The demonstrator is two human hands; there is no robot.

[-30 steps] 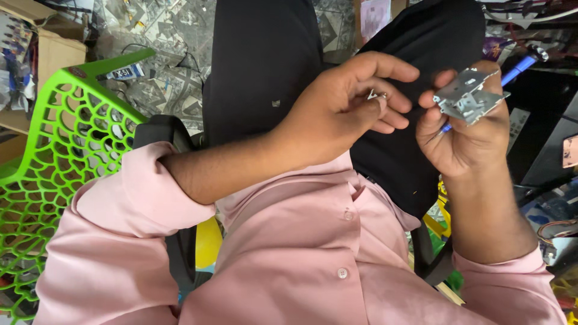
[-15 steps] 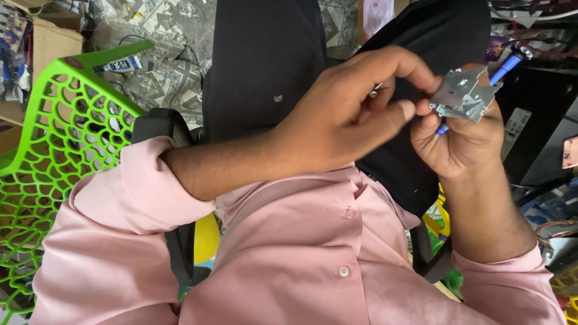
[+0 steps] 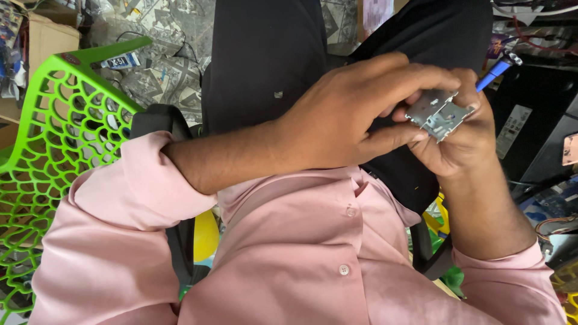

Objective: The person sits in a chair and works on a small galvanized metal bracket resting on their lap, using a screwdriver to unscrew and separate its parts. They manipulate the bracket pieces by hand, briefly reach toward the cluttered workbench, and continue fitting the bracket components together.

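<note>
A small silver metal bracket with stamped holes is held up over my lap. My right hand cups it from below and also holds a blue-handled tool that sticks out up and to the right. My left hand reaches across from the left, thumb and fingertips pinching the bracket's left edge. Whether a small part sits between the left fingertips cannot be seen. I wear a pink shirt and black trousers.
A green lattice plastic chair stands at the left, with a cardboard box behind it. Patterned floor with litter lies beyond my knees. Black equipment and loose wires crowd the right side.
My left hand, which held a small silver piece apart from the bracket, has closed in onto the bracket. My right hand has tilted the bracket flatter and lowered it slightly.
</note>
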